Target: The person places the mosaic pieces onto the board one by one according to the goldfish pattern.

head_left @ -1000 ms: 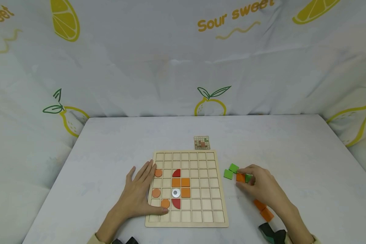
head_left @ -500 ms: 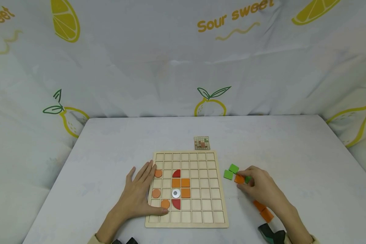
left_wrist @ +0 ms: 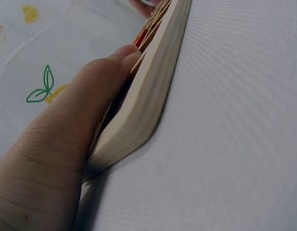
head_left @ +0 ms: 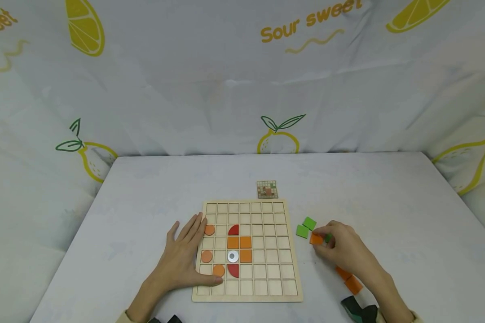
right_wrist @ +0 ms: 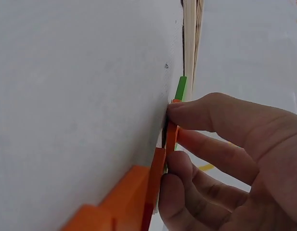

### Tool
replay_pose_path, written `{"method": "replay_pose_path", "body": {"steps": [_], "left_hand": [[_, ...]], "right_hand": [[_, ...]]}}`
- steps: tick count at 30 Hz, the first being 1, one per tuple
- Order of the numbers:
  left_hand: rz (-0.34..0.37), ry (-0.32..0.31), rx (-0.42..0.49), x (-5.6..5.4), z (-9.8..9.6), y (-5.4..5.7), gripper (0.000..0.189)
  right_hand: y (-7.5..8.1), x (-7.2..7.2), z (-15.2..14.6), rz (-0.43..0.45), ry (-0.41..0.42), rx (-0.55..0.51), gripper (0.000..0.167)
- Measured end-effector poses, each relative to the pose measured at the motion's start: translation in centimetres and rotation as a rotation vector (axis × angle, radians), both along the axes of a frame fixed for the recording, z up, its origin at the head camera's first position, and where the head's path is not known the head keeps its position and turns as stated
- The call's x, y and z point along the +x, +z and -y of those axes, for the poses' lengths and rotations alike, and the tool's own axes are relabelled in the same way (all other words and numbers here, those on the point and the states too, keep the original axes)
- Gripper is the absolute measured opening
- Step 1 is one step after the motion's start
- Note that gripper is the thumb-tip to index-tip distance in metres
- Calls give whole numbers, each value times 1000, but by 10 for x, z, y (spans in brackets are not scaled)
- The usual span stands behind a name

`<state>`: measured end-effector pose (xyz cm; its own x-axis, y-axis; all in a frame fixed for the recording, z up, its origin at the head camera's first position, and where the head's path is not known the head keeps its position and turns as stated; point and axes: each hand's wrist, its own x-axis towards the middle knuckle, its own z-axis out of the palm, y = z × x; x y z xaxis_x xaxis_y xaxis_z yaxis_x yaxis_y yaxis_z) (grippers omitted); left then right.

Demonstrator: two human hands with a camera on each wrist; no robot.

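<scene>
In the head view a wooden grid board (head_left: 271, 271) lies flat on the table. My left hand (head_left: 180, 265) rests along its left side with fingers spread straight; the thumb lies across the lower left cells, as the left wrist view also shows. Right of the board, my right hand (head_left: 345, 246) pinches an orange square tile (head_left: 316, 239) between thumb and fingers, low at the table surface. Two green square tiles (head_left: 302, 231) lie just beyond it, and another green tile (head_left: 328, 237) is partly hidden by the fingers. More orange tiles (head_left: 353, 285) lie beneath the right forearm.
On the board sit orange squares (head_left: 245, 256), orange discs (head_left: 219, 270), red quarter-circles (head_left: 233, 271) and a white ring-marked disc (head_left: 232, 256). A small printed pattern card (head_left: 267, 189) lies behind the board. Dark objects (head_left: 359, 309) lie at the front edge near the right wrist.
My right hand has shifted the orange tile slightly left and toward me, away from the green tiles. The left hand stays in place on the board.
</scene>
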<state>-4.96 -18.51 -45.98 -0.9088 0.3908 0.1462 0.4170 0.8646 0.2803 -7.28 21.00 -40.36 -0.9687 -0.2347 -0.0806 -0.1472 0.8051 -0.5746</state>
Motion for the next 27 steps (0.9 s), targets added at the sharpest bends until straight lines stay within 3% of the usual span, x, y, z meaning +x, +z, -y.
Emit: {"method": "replay_pose_path", "body": {"steps": [12, 27], "left_hand": [[0, 2, -10, 0, 0, 0, 142], [3, -3, -9, -1, 1, -1, 143]], "right_hand": [[5, 2, 6, -55, -22, -9, 26], [13, 6, 18, -71, 32, -83, 25]]}}
